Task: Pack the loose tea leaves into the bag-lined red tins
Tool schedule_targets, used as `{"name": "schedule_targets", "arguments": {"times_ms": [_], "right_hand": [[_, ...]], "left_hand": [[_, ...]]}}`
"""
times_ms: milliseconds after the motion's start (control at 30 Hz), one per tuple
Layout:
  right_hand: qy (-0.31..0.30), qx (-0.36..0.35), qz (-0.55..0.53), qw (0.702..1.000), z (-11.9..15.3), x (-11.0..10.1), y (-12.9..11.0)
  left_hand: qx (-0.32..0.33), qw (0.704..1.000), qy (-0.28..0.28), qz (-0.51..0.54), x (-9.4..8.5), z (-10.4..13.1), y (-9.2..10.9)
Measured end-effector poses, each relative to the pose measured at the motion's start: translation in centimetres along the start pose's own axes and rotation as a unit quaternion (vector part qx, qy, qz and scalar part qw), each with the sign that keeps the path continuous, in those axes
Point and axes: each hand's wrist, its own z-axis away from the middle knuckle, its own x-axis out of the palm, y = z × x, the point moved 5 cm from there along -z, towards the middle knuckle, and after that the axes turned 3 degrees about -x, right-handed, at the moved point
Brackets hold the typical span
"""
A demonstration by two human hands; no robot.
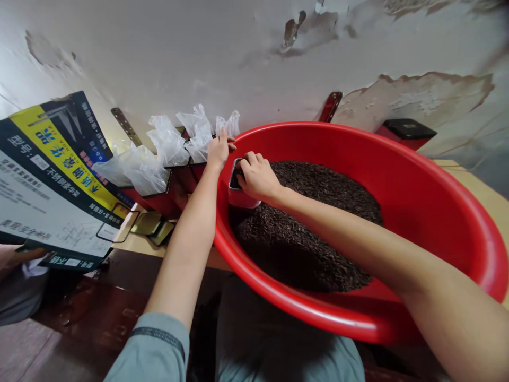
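Note:
A large red basin (449, 223) holds a heap of dark, dry tea-like leaves (314, 228). Inside its left wall stands a small red tin (243, 198) with an open top. My right hand (257, 175) is at the tin's mouth, its fingers curled over the rim and partly inside; what they hold is hidden. Just beyond the basin's left rim, my left hand (220, 151) is by the nearest plastic bag (228, 122), fingers bent together; whatever is between them is too small to tell.
Red tins lined with clear plastic bags (169, 140) stand left of the basin. Gold lids (149, 224) lie on the table edge (137, 243). A printed cardboard box (59, 175) is at the far left, a black-lidded tin (409, 129) behind the basin. Someone's arm shows at the left edge.

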Motion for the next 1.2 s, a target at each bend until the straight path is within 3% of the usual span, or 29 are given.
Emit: {"name": "schedule_targets", "arguments": {"times_ms": [233, 533, 633, 700, 767, 833, 933, 1033, 1200], "right_hand": [[-0.07, -0.069, -0.033, 0.995, -0.2, 1.4, -0.5], [-0.163, -0.069, -0.097, 0.979, -0.6, 1.7, -0.8], [-0.132, -0.054, -0.169, 0.975, -1.4, 0.4, 1.7], [-0.055, -0.012, -0.167, 0.984, -1.0, -0.8, 5.1], [-0.009, 0.06, -0.123, 0.991, 1.0, -1.3, 9.4], [-0.064, 0.153, -0.079, 0.983, 4.4, -0.2, 13.6], [-0.216, 0.293, -0.047, 0.93, 10.3, 2.5, 18.0], [-0.263, 0.317, -0.033, 0.911, 13.4, 4.1, 18.8], [-0.196, 0.321, -0.007, 0.927, 13.1, 4.4, 16.6]], "left_hand": [[0.003, 1.0, -0.01, -0.028, -0.1, 0.7, 0.6], [0.018, 0.998, -0.027, -0.047, 0.0, 0.5, 0.6], [0.056, 0.994, -0.033, -0.092, 0.3, 0.9, 1.6], [0.102, 0.982, -0.058, -0.145, 1.2, 1.8, 2.8], [0.156, 0.959, -0.118, -0.205, 2.9, 3.3, 3.9], [0.186, 0.924, -0.188, -0.276, 4.8, 5.1, 4.4], [0.168, 0.868, -0.258, -0.39, 7.1, 7.4, 4.0], [0.161, 0.835, -0.261, -0.457, 8.1, 8.6, 3.5], [0.173, 0.822, -0.234, -0.489, 8.2, 8.6, 3.4]]}}
